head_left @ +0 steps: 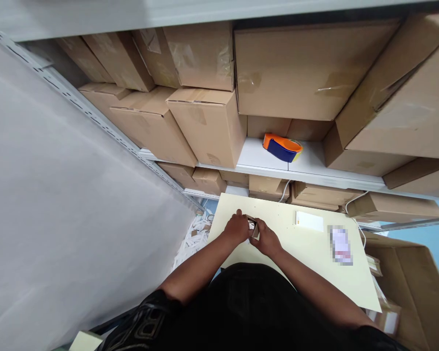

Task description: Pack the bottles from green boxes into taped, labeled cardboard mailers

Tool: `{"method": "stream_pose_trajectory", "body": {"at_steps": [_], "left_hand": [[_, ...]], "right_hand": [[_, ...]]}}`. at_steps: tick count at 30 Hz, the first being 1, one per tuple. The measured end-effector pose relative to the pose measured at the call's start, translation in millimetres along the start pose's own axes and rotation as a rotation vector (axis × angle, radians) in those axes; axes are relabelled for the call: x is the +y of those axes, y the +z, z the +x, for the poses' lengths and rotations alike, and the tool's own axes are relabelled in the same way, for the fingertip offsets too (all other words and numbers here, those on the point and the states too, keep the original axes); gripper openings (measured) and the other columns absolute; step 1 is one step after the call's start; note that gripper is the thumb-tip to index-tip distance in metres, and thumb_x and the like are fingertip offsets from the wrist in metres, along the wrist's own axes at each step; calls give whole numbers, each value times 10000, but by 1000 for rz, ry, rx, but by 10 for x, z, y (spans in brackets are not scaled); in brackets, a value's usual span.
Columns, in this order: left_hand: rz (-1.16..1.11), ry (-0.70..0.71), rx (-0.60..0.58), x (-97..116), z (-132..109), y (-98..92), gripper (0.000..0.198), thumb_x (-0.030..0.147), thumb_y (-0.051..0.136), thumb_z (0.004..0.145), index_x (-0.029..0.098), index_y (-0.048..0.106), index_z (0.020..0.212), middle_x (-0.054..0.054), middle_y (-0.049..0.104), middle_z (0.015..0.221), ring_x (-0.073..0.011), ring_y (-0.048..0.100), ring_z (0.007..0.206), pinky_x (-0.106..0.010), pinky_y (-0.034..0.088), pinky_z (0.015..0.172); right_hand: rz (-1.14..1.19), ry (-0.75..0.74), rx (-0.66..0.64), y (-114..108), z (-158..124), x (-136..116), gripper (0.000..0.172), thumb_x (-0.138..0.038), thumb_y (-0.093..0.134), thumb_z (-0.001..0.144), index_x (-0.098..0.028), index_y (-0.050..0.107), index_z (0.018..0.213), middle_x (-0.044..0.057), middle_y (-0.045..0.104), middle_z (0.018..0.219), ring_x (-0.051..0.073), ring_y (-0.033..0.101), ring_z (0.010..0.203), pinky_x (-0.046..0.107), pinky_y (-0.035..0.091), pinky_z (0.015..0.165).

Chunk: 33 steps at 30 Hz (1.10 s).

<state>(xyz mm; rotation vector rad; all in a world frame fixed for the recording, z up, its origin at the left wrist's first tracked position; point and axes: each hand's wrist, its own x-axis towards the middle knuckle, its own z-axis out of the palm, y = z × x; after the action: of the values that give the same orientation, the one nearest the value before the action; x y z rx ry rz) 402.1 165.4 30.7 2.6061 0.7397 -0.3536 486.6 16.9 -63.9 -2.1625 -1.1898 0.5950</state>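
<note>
My left hand point(237, 227) and my right hand point(266, 240) meet over the near part of a pale yellow table point(314, 253). Both are closed around a small brown box point(253, 227) held between them. Its details are too small to make out. My black clothing fills the bottom of the view.
A white card point(309, 220) and a blurred label point(341, 245) lie on the table to the right. An orange and blue tape dispenser point(282, 147) sits on a white shelf point(325, 168) among stacked cardboard boxes point(208, 124). An open carton point(409, 282) stands at right; paper scraps point(192, 239) litter the floor at left.
</note>
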Motion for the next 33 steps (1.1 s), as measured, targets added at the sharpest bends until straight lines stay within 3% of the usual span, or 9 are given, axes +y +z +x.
{"method": "stream_pose_trajectory", "body": {"at_steps": [6, 9, 11, 14, 18, 22, 27, 30, 33], "left_hand": [[78, 26, -101, 64, 121, -95, 482, 351, 815, 622, 153, 706, 1048, -173, 588, 1166, -330, 668, 938, -411, 562, 788], [36, 77, -116, 83, 142, -128, 403, 335, 824, 601, 173, 703, 950, -131, 598, 1121, -277, 672, 840, -386, 562, 754], [-54, 97, -42, 69, 101, -187, 360, 362, 813, 628, 179, 675, 906, -111, 594, 1100, -228, 649, 758, -375, 560, 734], [-210, 74, 200, -24, -34, -370, 313, 366, 772, 683, 193, 612, 890, -93, 562, 1118, -174, 594, 714, -351, 551, 716], [-455, 175, 476, -269, -214, -688, 281, 208, 703, 669, 211, 563, 911, -70, 540, 1092, -179, 574, 857, -309, 528, 802], [-755, 158, 532, -552, -318, -795, 188, 213, 613, 712, 208, 547, 887, -8, 529, 900, -153, 528, 807, -271, 484, 767], [-1262, 50, 472, -831, -366, -630, 294, 347, 584, 776, 189, 585, 1024, 9, 569, 835, -139, 520, 757, -256, 456, 722], [-1513, 70, 414, -899, -382, -563, 403, 405, 635, 765, 175, 616, 1095, -14, 618, 875, -144, 545, 759, -267, 466, 725], [-1692, 168, 326, -868, -405, -558, 478, 420, 704, 734, 176, 644, 1140, -55, 659, 979, -176, 594, 838, -289, 491, 763]], "right_hand": [[26, -11, -34, 21, -4, 49, 869, -336, 704, 812, -274, 303, 1581, 134, 500, 1517, 339, 654, 1177, 467, 549, 957], [7, 34, -26, -5, -3, 68, 878, -336, 719, 810, -266, 308, 1582, 141, 509, 1513, 346, 644, 1201, 454, 544, 961], [6, 56, -10, -33, 5, 81, 866, -332, 723, 810, -258, 325, 1576, 145, 523, 1502, 346, 632, 1228, 447, 534, 981], [31, 71, 10, -64, 27, 75, 836, -349, 716, 823, -230, 349, 1565, 158, 532, 1497, 349, 625, 1242, 470, 514, 1014], [60, 65, 24, -59, 76, -14, 845, -369, 709, 830, -229, 336, 1576, 146, 524, 1511, 336, 591, 1299, 483, 491, 1061], [117, 47, 24, -100, 106, -140, 883, -412, 760, 783, -258, 376, 1563, 117, 538, 1511, 340, 533, 1365, 509, 460, 1108], [212, 9, 127, -399, -25, -245, 885, -330, 737, 746, -235, 404, 1560, 123, 419, 1610, 355, 381, 1484, 552, 316, 1222], [462, 135, 255, -635, -153, -401, 706, -435, 625, 869, -269, 433, 1527, 128, 508, 1520, 320, 574, 1297, 532, 484, 1068], [917, 262, 103, -793, -203, -704, 632, -638, 486, 949, -257, 487, 1453, 119, 692, 1178, 254, 719, 853, 386, 580, 663]]}}
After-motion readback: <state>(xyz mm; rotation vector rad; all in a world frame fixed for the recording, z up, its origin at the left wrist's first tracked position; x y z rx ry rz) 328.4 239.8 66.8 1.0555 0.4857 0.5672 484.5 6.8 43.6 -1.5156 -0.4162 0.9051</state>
